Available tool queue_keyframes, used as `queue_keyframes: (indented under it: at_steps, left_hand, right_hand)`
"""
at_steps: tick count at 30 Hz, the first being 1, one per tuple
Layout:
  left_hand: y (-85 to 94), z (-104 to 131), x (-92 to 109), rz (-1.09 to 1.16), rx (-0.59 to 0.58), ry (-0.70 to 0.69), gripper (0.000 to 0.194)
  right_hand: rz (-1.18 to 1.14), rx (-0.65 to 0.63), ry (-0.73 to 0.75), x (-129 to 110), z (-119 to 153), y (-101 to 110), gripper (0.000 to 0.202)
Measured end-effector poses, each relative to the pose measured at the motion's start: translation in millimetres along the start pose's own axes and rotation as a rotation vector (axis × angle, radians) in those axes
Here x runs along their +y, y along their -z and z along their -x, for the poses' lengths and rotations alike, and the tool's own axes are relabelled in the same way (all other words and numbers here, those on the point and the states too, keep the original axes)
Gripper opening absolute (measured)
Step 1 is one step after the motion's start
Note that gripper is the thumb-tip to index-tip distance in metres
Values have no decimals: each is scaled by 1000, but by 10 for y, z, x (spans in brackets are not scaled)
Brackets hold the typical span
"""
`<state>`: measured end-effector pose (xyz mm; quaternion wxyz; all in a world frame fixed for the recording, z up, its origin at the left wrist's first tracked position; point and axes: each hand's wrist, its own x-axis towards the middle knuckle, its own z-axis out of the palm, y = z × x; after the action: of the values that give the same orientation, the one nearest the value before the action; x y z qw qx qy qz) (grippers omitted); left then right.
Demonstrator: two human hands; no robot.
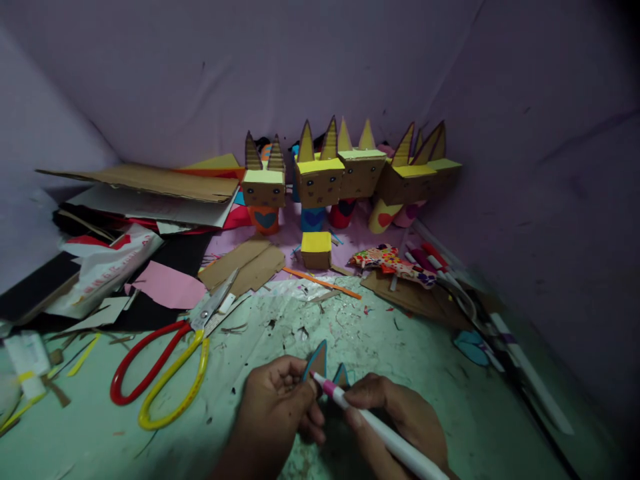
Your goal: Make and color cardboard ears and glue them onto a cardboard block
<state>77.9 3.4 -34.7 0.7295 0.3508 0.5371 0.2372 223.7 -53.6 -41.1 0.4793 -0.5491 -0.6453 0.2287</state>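
While left hand point(276, 408) pinches, cardboard point(317, 360) tapers.

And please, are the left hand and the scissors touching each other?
Apart. The head view shows it: a strip of green table lies plainly between the left hand and the scissors.

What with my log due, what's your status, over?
Left hand pinching blue-edged cardboard triangle. Right hand holding white marker, tip at triangle. Second triangle just beyond; scissors left, apart from hands.
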Motion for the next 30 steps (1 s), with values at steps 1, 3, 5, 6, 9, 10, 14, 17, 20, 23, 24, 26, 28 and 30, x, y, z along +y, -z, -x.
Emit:
queue_keyframes:
  at_steps: [1, 3, 5, 6, 9, 10, 14, 17, 20, 23, 24, 26, 28, 30]
  left_hand:
    - [-6, 2, 2, -4, 9, 2, 26]
    - [-21, 3, 2, -7, 26, 1, 24]
    - [-31, -6, -8, -6, 37, 0, 24]
    - [-34, -14, -17, -3, 44, 1, 24]
    - [-39, -37, -37, 15, 66, 3, 24]
    - [-42, -38, -35, 23, 70, 0, 23]
    - [-61, 2, 10, 10, 71, -11, 20]
    - [-67, 23, 25, 1, 75, -7, 21]
    - [-61, 12, 5, 30, 79, 3, 24]
    - [-54, 8, 5, 41, 79, -2, 25]
    - [-52, 12, 15, 38, 74, -4, 24]
    - [-48, 24, 42, 33, 64, 2, 22]
    - [-43, 33, 65, 31, 55, 9, 22]
    - [-37, 35, 73, 29, 49, 6, 24]
  right_hand:
    - [8, -1, -23, -1, -4, 8, 7]
    - [27, -7, -76, -7, -12, 23, 6]
    - [26, -11, -79, -22, -21, 31, 6]
    - [12, -14, -67, -32, -26, 31, 6]
    - [-34, -34, -38, -66, -46, 28, 6]
    - [-40, -28, -44, -75, -53, 28, 6]
    - [-33, -11, -123, -80, -63, 29, 6]
    - [-52, 42, -161, -75, -53, 9, 7]
    - [-101, 39, -140, -74, -36, -18, 7]
    - [-91, 37, -166, -61, -18, -22, 10]
    - [-76, 57, -186, -54, -13, -16, 11]
    - [-49, 122, -237, -41, -7, -2, 11]
    - [-50, 183, -283, -35, -10, 11, 10]
    - [-60, 217, -291, -35, -17, 16, 10]
